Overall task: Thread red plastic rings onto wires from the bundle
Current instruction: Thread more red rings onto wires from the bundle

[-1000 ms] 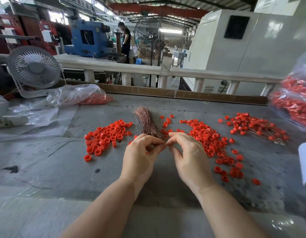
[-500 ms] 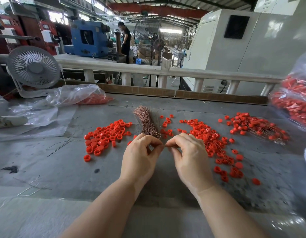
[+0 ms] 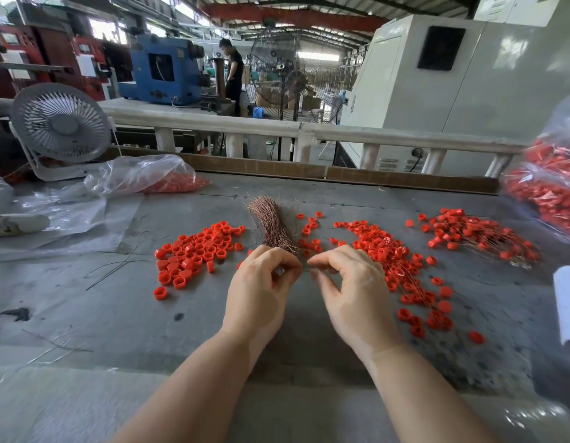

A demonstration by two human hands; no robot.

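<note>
A bundle of copper-coloured wires (image 3: pixel 272 227) lies on the grey table (image 3: pixel 123 314), its near end just behind my left hand (image 3: pixel 261 286). That hand's fingers are curled tight round a small piece, which they mostly hide. My right hand (image 3: pixel 350 282) is a small gap to its right, index finger and thumb pinching a thin wire that runs toward the left hand. Loose red plastic rings (image 3: pixel 194 251) lie in a patch to the left. More red rings (image 3: pixel 389 254), some with wires through them, lie right of my hands.
A pile of rings threaded on wires (image 3: pixel 475 238) sits at the far right, beside a plastic bag of red parts (image 3: pixel 552 190). Another bag (image 3: pixel 143 177), clear sheeting and a small white fan (image 3: pixel 61 126) stand at the left. Stray wires (image 3: pixel 117 266) lie on the table.
My fingertips were pressed together a second ago; now the hands have drawn slightly apart, the right one moving right with its fingers loosening a little.
</note>
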